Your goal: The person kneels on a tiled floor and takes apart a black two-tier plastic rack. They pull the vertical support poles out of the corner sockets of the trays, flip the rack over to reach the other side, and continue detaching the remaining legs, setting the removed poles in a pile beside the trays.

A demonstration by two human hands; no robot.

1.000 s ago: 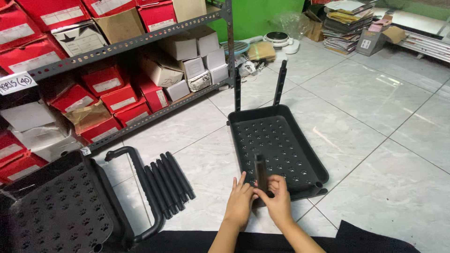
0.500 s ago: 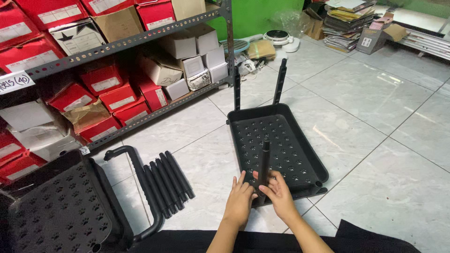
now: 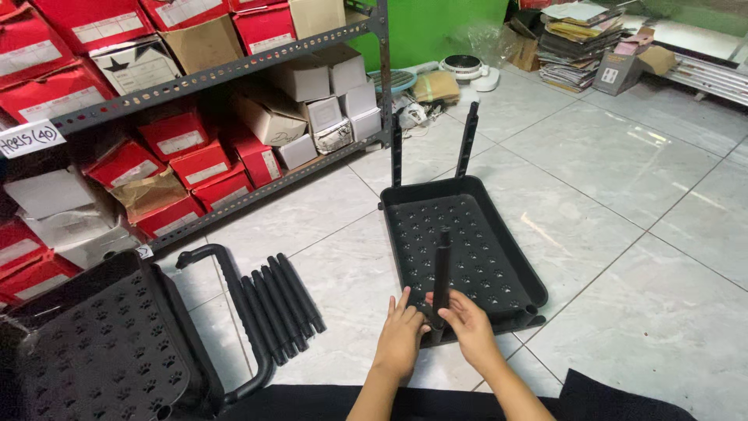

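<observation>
Both hands pinch the base of a black plastic post [image 3: 442, 269] at the near corner of the black perforated plastic tray [image 3: 499, 234], left hand [image 3: 400, 337] beside right hand [image 3: 469, 329]. Left of them lie loose black tubes [image 3: 282, 300] and a second perforated tray [image 3: 86, 351], with red shoeboxes [image 3: 179, 136] shelved behind. A second ago the post leaned low; now it stands upright.

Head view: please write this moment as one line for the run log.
left hand steadies tray corner | right hand holds upright pole at base | spare poles on floor
</observation>
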